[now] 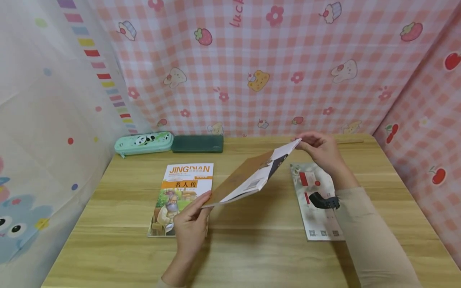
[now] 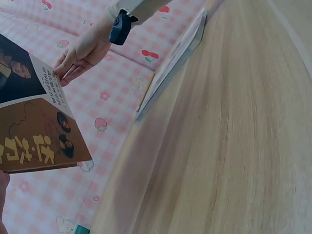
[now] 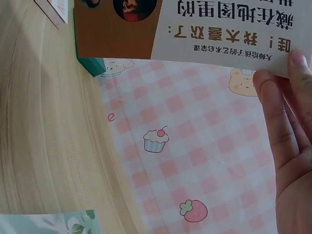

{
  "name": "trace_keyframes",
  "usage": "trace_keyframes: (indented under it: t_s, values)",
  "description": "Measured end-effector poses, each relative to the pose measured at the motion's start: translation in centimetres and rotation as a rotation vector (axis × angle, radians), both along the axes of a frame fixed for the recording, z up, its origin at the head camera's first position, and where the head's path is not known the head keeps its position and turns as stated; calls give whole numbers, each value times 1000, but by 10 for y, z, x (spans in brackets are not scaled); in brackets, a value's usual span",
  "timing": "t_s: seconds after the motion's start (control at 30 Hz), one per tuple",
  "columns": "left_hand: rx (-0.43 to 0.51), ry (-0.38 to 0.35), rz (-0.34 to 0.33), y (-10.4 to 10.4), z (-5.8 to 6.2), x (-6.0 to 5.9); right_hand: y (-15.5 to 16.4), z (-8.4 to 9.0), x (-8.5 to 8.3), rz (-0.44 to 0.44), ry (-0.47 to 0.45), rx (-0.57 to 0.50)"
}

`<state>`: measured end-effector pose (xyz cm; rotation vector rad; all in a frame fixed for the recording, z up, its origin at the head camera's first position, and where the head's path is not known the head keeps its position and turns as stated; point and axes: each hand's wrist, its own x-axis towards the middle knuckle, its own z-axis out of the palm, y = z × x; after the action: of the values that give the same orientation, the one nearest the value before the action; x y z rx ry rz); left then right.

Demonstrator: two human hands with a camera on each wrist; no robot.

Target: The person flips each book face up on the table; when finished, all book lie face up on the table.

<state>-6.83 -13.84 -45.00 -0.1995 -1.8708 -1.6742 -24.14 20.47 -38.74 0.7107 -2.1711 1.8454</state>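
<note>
the left hand (image 1: 191,230) pinches the near corner of a thin, glossy brown-and-white paperback (image 1: 248,178), tilted in the air above the pale wood-grain table (image 1: 252,248). the right hand (image 1: 322,150) grips its far corner. beyond, two flat pencil cases (image 1: 169,143) lie against the pink checked cloth.

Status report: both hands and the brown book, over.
Left hand grips brown book at near corner; right hand pinches far corner. Book held tilted above table. Orange book under left hand, grey booklet under right arm.
</note>
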Motion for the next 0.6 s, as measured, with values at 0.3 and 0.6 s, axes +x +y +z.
trace_keyframes:
  t_s: [0.3,0.6]
  values:
    - [-219,105,-12,-6,7,1,0,11,-2,-34,-24,31]
    - [-224,130,33,-6,13,5,-2,16,-2,-121,-103,129]
